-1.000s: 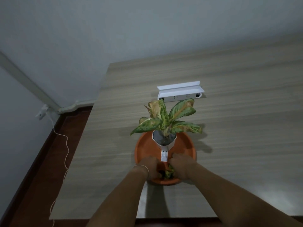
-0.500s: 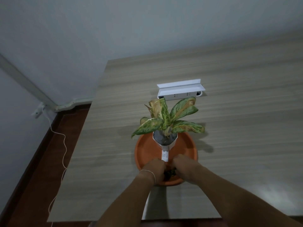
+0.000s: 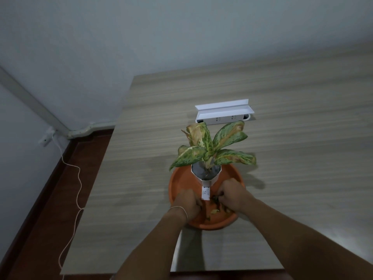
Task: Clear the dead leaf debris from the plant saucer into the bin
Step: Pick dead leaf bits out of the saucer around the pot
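An orange plant saucer (image 3: 181, 178) sits on the wooden table near its front edge. A white pot (image 3: 210, 179) with a speckled green plant (image 3: 212, 146) stands in it, a white tag hanging down the pot's front. Yellow-green dead leaf debris (image 3: 215, 211) lies in the saucer's near part. My left hand (image 3: 187, 201) is curled inside the saucer left of the tag, its grasp hidden. My right hand (image 3: 232, 195) is right of the tag, fingers closed on leaf scraps. No bin is in view.
A white power strip box (image 3: 224, 114) lies on the table behind the plant. The table's left edge (image 3: 105, 158) drops to a dark red floor, where a thin white cable (image 3: 76, 188) runs down from a wall fitting. A grey wall stands behind.
Both hands have moved apart and a little farther into the saucer, either side of the tag. More leaf debris shows between them now.
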### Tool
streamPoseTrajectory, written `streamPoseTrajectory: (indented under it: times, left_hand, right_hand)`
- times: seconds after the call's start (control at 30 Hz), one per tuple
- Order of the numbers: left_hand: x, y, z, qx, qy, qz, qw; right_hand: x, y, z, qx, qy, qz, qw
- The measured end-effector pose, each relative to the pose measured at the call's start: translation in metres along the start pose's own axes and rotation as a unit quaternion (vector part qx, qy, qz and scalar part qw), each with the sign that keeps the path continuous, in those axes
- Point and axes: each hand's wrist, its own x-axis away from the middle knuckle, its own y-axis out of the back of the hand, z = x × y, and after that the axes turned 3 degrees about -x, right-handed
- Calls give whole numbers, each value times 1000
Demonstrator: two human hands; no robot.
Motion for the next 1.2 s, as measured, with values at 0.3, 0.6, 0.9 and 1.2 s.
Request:
streamPoseTrajectory:
  times: [0.3,0.6,0.9,1.2]
  left_hand:
    - [-3,28,0,65,36,-64,995]
    - [10,47,18,79,48,-94,991]
    - [23,49,39,122,80,-90,985]
    - [34,66,77,150,88,-120,978]
  right_hand:
    - [-8,8,8,-37,-16,-44,998]
    - [-7,6,35,-76,1,-54,996]
    - [-5,-4,45,-68,-26,-40,997]
    - [-11,-16,89,-71,6,-46,996]
